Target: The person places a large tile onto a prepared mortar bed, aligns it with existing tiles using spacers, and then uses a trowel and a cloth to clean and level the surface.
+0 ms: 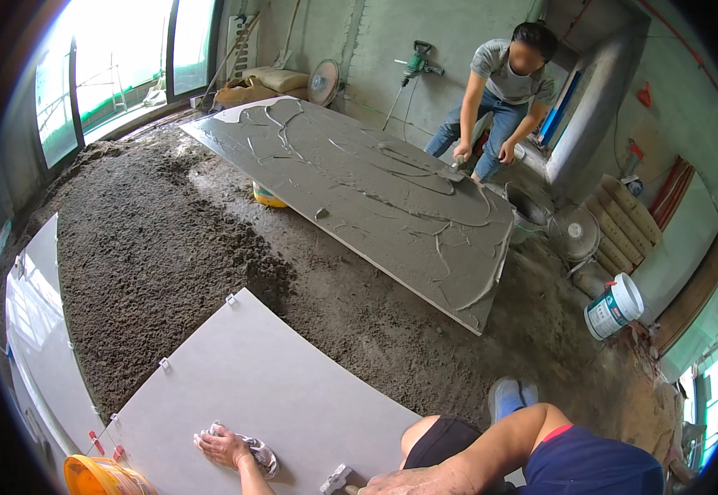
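My left hand [224, 450] is closed over a crumpled white cloth [262, 456], pressing it on a large pale floor tile [268, 371]. At the lower edge, my right hand [408, 481] grips a tool with a short grey block-like head [337, 478]; part of it is cut off by the picture's edge. The tool's head sits just over the tile, right of the cloth. Small white clips [164, 363] stand along the tile's left edge, and red wedges [118, 452] sit near its lower left corner.
A large slab [359, 190] coated in grey mortar rests raised on a yellow bucket [268, 195]. Beyond it a co-worker [507, 91] spreads mortar with a trowel [452, 175]. Loose mortar [153, 272] covers the floor at left. An orange bucket [103, 477] and white bucket [615, 307] stand nearby.
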The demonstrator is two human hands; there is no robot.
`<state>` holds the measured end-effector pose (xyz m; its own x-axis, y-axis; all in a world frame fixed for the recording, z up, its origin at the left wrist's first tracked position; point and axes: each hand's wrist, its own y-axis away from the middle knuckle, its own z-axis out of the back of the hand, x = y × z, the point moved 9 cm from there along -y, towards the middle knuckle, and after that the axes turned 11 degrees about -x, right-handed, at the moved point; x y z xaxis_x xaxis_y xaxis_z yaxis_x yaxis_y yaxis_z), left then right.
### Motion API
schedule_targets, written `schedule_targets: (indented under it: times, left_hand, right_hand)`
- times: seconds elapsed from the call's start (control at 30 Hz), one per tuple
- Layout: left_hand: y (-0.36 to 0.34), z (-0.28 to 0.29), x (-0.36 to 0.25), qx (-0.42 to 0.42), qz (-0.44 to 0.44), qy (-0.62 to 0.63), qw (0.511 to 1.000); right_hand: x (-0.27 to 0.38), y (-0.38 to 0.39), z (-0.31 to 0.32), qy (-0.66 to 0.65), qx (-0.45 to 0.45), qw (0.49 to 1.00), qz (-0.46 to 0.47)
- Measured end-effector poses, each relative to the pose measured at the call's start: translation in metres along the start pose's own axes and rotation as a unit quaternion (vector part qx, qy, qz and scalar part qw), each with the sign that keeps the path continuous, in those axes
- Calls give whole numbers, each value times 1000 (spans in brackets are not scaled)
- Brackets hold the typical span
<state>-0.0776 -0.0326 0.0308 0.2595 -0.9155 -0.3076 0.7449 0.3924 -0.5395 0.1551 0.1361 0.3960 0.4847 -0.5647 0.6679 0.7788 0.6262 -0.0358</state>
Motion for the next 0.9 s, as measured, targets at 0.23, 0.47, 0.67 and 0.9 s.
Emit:
schedule_targets:
  times: [0.23,0.47,0.67,0.9]
  left_hand:
    - [0,-1,0,0,-4,-8,1000]
    - [-1,1,-2,-3,-5,-1,1000]
    - [0,-1,-2,5,-4,-6,1000]
    - [0,-3,0,-5,-9,-7,1000]
  right_hand:
    - [-1,-1,0,3,6,1000,-11]
    - [-2,-1,1,6,6,1000,-14]
    - [-4,0,0,-5,-1,1000,-14]
    - [-5,1,0,-5,-16,1000,-9]
